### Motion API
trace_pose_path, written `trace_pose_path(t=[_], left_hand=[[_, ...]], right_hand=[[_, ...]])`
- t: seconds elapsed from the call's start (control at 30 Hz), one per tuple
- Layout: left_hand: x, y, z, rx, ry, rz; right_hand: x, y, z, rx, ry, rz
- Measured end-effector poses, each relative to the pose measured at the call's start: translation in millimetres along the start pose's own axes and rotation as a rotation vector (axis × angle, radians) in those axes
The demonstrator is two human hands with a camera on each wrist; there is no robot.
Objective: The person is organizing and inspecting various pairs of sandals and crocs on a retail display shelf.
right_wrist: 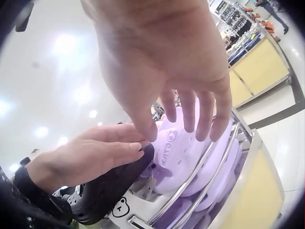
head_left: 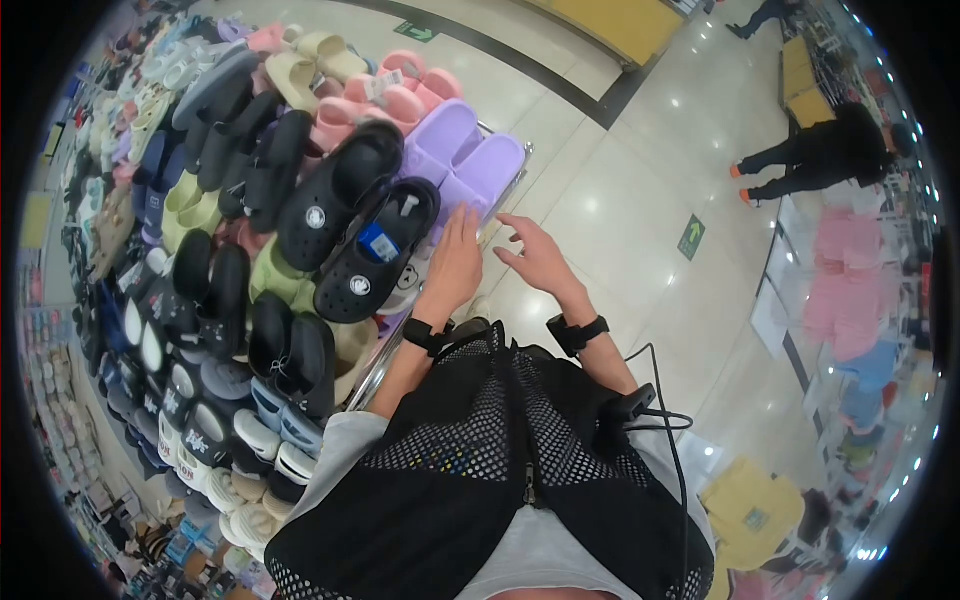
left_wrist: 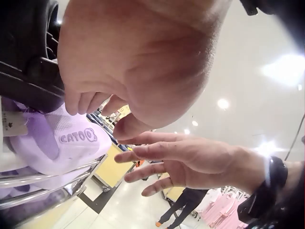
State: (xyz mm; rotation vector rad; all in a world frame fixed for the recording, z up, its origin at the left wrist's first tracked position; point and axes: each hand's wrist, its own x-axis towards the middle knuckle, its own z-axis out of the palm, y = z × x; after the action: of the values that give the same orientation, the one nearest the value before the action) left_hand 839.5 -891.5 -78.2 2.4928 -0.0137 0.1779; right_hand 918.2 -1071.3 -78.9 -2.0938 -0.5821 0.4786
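Note:
My left hand (head_left: 455,262) reaches over the edge of the shoe display, its straight fingers right at the heel end of a pair of purple slippers (head_left: 480,165). To its right, my right hand (head_left: 540,262) hovers with fingers spread and nothing in them. In the right wrist view, its fingers hang down in front of the raised lettering on a purple slipper (right_wrist: 169,150). A pair of black clogs (head_left: 365,260) with a blue tag (head_left: 379,243) lies just left of my left hand. Partly hidden beside them is a white shoe with a bear face (head_left: 407,278).
Pink slippers (head_left: 390,95) and rows of other shoes cover the display to the left. A metal rail (right_wrist: 209,171) runs along its edge. Beyond lie a tiled floor (head_left: 600,200), a yellow counter (head_left: 625,25), and a person in dark clothes (head_left: 825,150) near hanging garments.

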Motion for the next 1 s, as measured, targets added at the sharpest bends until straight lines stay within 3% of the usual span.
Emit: trace_pose_path(t=[0.07, 0.27, 0.43, 0.63, 0.7, 0.73, 0.83, 0.9, 1.0], left_hand=[[13.4, -11.6, 10.7, -0.020, -0.023, -0.046], [32.4, -25.6, 43.9, 0.087, -0.052, -0.157], [56.2, -25.4, 38.2, 0.058, -0.005, -0.292], [82.2, -11.3, 42.9, 0.127, 0.011, -0.498], [89.1, -12.5, 42.2, 0.118, 0.000, -0.614], [90.2, -16.1, 42.9, 0.140, -0.007, -0.627], [103.9, -18.6, 60.2, 0.236, 0.026, -0.779], [115.0, -16.9, 63.4, 0.265, 0.028, -0.849], [117.3, -10.5, 71.4, 0.280, 0.049, -0.956]], right_hand=[[24.3, 5.7, 5.1, -0.109, 0.022, -0.239], [89.5, 13.4, -12.5, -0.296, 0.248, -0.159], [147.0, 40.3, -35.0, -0.260, 0.147, -0.177], [202.7, 62.9, -78.2, -0.198, -0.121, -0.180], [222.3, 64.5, -89.5, -0.220, -0.387, -0.159], [227.1, 71.7, -90.1, -0.196, -0.395, -0.164], [254.0, 90.6, -104.7, -0.045, -0.535, -0.377], [265.5, 87.0, -111.9, -0.032, -0.753, -0.312], [281.4, 91.2, -113.7, 0.029, -0.861, -0.318]])
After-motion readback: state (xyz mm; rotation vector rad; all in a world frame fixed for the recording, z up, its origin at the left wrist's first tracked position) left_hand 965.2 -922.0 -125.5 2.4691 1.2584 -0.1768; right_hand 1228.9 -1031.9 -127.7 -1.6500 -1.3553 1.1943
